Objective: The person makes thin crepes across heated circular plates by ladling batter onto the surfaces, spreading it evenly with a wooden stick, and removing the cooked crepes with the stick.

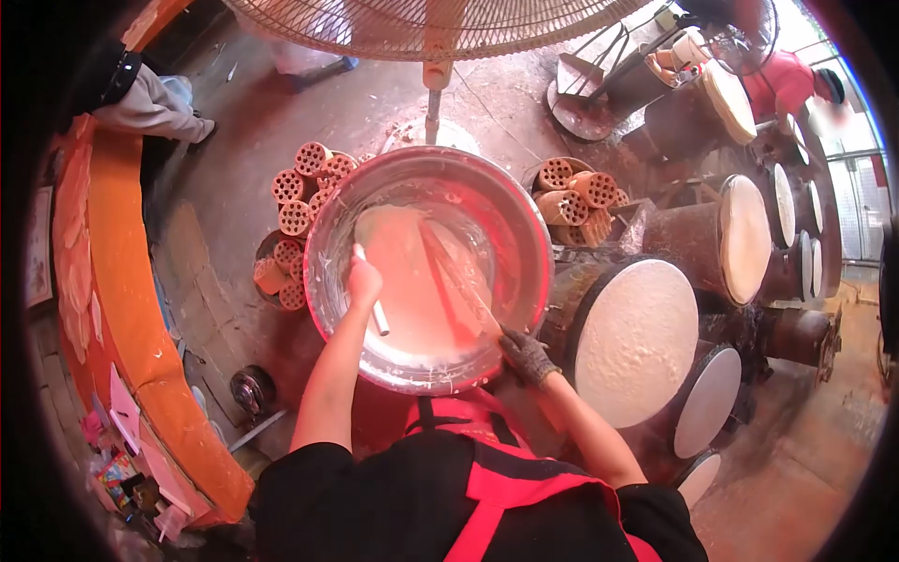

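Observation:
A large metal basin (pixel 328 201) in front of me holds a pale, creamy batter (pixel 398 248). My bare left hand (pixel 364 280) is closed around a short white rod (pixel 380 317), which sticks out above and below the fist over the basin's left side. My right hand (pixel 528 356), in a dark glove, grips the lower end of a long wooden paddle (pixel 459 272) at the basin's right rim. The paddle slants up and left across the basin, its far end lying at the batter.
Perforated coal briquettes (pixel 294 217) are stacked left of the basin, more briquettes (pixel 596 190) right. Drums with round pale tops (pixel 637 342) line the right. A fan (pixel 431 23) stands beyond the basin. One person (pixel 787 84) is back right, another person's leg (pixel 154 103) left.

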{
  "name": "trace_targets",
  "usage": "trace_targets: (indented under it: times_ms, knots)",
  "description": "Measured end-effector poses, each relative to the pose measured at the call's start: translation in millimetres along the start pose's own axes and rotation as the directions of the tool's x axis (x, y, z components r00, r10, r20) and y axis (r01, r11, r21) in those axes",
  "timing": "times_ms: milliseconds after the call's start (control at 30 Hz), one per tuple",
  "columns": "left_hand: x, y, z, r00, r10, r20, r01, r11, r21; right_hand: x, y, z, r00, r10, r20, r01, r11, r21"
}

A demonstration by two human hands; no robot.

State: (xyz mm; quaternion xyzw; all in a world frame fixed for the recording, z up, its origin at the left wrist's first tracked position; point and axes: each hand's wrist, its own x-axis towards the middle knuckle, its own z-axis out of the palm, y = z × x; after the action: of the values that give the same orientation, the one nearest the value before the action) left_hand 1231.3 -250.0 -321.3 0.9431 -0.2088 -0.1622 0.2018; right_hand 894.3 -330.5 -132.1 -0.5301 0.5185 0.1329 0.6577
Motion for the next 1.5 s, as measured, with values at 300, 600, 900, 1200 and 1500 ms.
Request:
trace_targets:
  times_ms: [300,600,900,1200,1500]
  knots:
    - [-65.6,45.5,-16.8,0.554,0.118,0.824,0.821,0.087,-0.564,-7.5,45.7,13.5,0.862,-0.507,0.016,0.407,0.670,-0.621]
    - [-193.2,74.6,-120.1,0.737,0.342,0.583,0.676,-0.368,-0.638,-102.9,93.7,12.6,0.712,-0.696,0.091,0.595,0.529,-0.605]
    - [-277.1,115.4,-294.3,0.872,0.378,0.313,0.397,-0.169,-0.902,-180.8,88.4,-25.2,0.234,-0.966,0.113,0.808,0.128,-0.575]
    - [-294.3,163.5,-433.6,0.897,0.351,0.268,0.123,0.384,-0.915,-236.5,24.8,-42.4,0.126,-0.992,-0.033,0.363,0.077,-0.928]
    - [-260.7,149.5,-335.3,0.356,0.267,0.896,0.918,0.077,-0.388,-247.8,188.7,-59.6,0.302,-0.948,-0.097,0.132,0.142,-0.981]
